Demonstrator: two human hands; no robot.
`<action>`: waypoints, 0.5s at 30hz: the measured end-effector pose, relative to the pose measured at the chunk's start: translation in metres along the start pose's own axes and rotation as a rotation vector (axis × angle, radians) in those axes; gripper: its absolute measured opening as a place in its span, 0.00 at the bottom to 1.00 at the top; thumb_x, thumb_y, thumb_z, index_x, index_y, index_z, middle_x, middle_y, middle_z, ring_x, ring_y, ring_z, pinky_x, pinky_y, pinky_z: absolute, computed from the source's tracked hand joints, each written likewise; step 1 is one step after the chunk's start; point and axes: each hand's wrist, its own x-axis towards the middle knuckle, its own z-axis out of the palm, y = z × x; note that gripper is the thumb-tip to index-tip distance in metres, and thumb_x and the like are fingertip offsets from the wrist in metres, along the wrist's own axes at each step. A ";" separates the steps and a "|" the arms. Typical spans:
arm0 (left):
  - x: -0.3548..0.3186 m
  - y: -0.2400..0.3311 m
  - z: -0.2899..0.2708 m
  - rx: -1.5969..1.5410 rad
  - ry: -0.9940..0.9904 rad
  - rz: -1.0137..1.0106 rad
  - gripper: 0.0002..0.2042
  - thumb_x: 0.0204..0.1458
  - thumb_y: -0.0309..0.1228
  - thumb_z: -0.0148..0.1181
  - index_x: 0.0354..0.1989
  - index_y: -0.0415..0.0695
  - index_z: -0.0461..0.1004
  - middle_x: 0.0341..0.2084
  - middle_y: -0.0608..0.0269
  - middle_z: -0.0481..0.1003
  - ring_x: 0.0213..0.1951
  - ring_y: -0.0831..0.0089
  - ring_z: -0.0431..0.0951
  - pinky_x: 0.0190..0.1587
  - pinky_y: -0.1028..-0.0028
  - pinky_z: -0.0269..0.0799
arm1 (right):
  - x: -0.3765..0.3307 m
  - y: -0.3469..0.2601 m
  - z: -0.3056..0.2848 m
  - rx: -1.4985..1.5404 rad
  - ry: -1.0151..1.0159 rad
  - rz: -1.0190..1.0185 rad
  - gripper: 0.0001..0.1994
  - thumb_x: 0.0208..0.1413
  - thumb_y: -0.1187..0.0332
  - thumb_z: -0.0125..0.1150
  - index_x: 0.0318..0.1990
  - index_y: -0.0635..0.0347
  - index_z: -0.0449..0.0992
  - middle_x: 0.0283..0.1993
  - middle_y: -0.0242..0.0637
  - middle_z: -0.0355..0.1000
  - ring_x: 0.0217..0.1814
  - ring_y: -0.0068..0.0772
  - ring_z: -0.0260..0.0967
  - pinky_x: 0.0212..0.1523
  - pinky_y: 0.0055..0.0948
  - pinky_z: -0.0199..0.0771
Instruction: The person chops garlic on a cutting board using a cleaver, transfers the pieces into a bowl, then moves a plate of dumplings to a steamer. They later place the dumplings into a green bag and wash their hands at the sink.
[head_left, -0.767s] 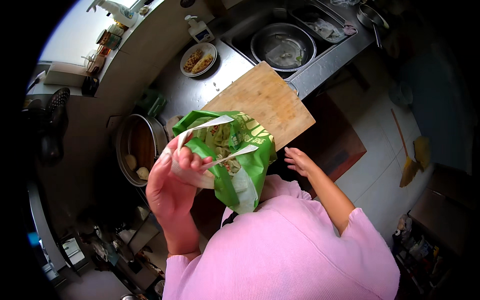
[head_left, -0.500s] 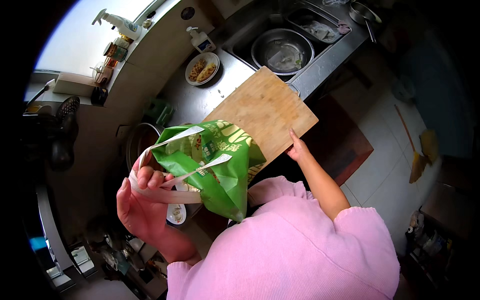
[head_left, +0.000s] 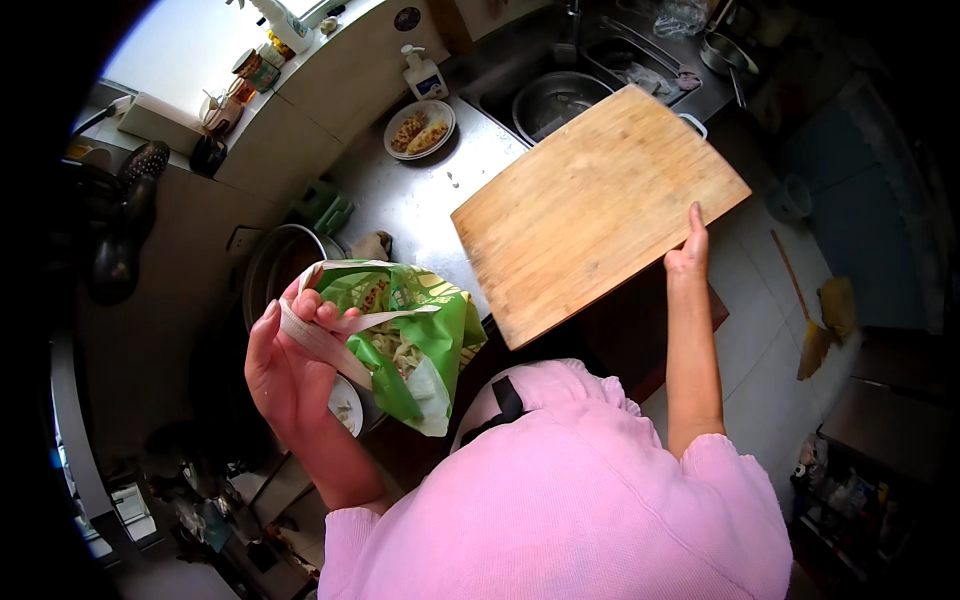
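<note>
My left hand [head_left: 295, 345] is closed on the white straps of a green bag [head_left: 415, 375]. The bag hangs partly open, and pale, shredded-looking pieces show inside it. In my right hand [head_left: 688, 250] is a wooden cutting board [head_left: 600, 205], gripped at its right edge with the thumb on top. The board is raised and covers part of the counter and the front of the sink; its upper face is bare. My right fingers are hidden beneath it. Under the bag, a white dish [head_left: 346, 405] shows in part.
A plate of food [head_left: 420, 130] and a white pump bottle [head_left: 424, 75] stand on the steel counter [head_left: 400, 195]. A metal basin [head_left: 560, 100] sits in the sink. Left of the counter is a large pot [head_left: 285, 255]. A broom [head_left: 815, 345] is on the floor at right.
The cutting board has moved right, away from the bag, and now lies over the sink's front edge. The bag hangs wider open, showing its contents.
</note>
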 end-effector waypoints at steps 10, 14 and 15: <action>0.036 -0.031 -0.029 -0.003 0.067 -0.036 0.12 0.51 0.32 0.42 0.38 0.36 0.63 0.24 0.64 0.67 0.30 0.71 0.68 0.44 0.65 0.61 | -0.061 -0.179 0.097 -0.309 -0.128 -1.036 0.19 0.48 0.66 0.57 0.43 0.72 0.66 0.46 0.42 0.65 0.45 0.29 0.62 0.47 0.25 0.61; 0.062 -0.046 -0.030 0.034 0.119 0.026 0.11 0.51 0.34 0.43 0.34 0.38 0.65 0.22 0.66 0.68 0.28 0.73 0.68 0.41 0.68 0.62 | -0.061 -0.226 0.080 -0.441 -0.179 -1.239 0.15 0.49 0.68 0.56 0.41 0.70 0.67 0.41 0.38 0.67 0.40 0.24 0.61 0.43 0.20 0.61; 0.069 -0.049 -0.030 0.049 0.111 0.032 0.11 0.51 0.34 0.44 0.32 0.38 0.66 0.22 0.67 0.68 0.27 0.74 0.69 0.41 0.69 0.62 | -0.055 -0.237 0.070 -0.472 -0.191 -1.246 0.14 0.49 0.69 0.55 0.41 0.70 0.67 0.41 0.37 0.66 0.40 0.23 0.61 0.43 0.20 0.60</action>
